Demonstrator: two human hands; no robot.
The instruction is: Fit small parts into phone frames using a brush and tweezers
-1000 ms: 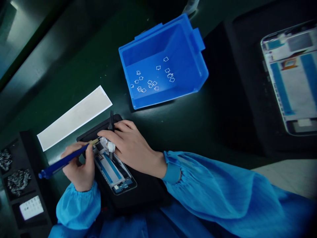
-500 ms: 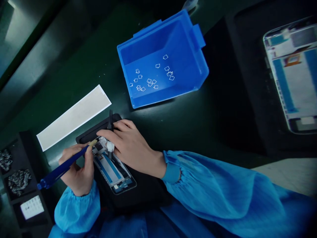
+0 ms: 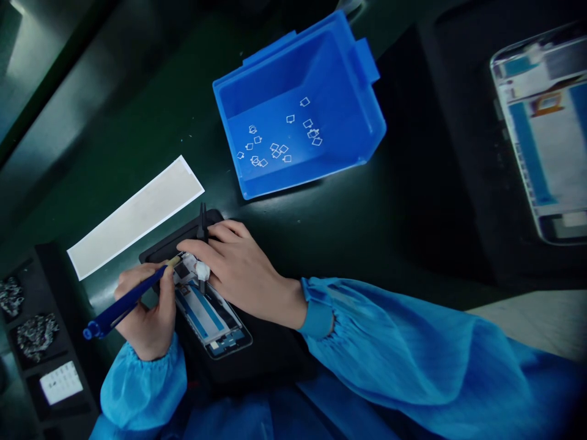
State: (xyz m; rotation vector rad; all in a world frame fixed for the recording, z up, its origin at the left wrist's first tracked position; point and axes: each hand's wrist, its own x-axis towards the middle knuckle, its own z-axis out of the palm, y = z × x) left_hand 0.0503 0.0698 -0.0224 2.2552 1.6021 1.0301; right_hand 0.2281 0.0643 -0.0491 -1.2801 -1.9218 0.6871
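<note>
An opened phone frame [image 3: 208,315] lies in a black holder [image 3: 266,354] at the lower left. My left hand [image 3: 147,318] is closed round a blue pen-like tool [image 3: 121,302], whose tan tip touches the phone's upper end. My right hand [image 3: 238,269] rests on the phone's top end, fingers curled round black tweezers [image 3: 202,229]. A small white piece [image 3: 202,271] sits at the fingertips, by the tweezers.
A blue bin [image 3: 362,91] holding several small white frame parts stands behind the holder. A white paper strip [image 3: 135,217] lies to the left. A black compartment tray [image 3: 43,342] with small parts is at the far left. Another opened phone [image 3: 545,128] rests at the right edge.
The blue tool has tilted slightly, its rear end swinging right and down. Both hands stay on the phone's top end. The view has drifted a little.
</note>
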